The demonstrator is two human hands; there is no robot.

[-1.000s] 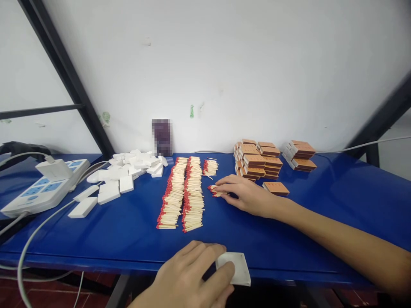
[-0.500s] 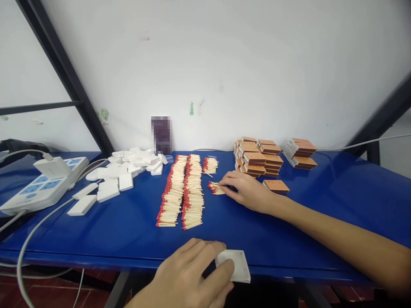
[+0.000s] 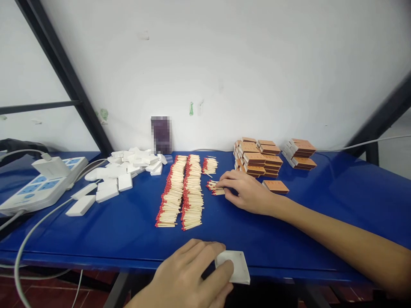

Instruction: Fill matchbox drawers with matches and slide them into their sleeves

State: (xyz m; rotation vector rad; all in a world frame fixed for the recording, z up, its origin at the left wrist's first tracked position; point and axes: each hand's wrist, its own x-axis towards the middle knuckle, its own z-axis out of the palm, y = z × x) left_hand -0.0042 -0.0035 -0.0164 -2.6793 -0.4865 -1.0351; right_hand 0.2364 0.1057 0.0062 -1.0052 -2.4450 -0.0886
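My left hand (image 3: 192,273) grips a small white tray (image 3: 239,267) at the table's front edge, its thumb and fingers on the tray's left part. My right hand (image 3: 245,192) reaches in from the right, fingertips on a small bunch of red-tipped matches (image 3: 213,187); the fingers are bent and partly hide the matches. To the left, two long rows of matches, the left row (image 3: 170,192) and the right row (image 3: 193,192), lie side by side with red heads to the left. A smaller match group (image 3: 210,165) lies behind the bunch.
White trays (image 3: 125,182) are heaped at the left, beside a power strip (image 3: 45,186) with cables. Orange matchboxes (image 3: 257,158) are stacked at the back right, with another stack (image 3: 302,152) farther right and a single box (image 3: 276,186) nearer. A blurred dark card (image 3: 161,134) leans on the wall.
The fingertips of my right hand have shifted slightly left over the match bunch, and some matches there have moved a little. My left hand and the tray look nearly the same.
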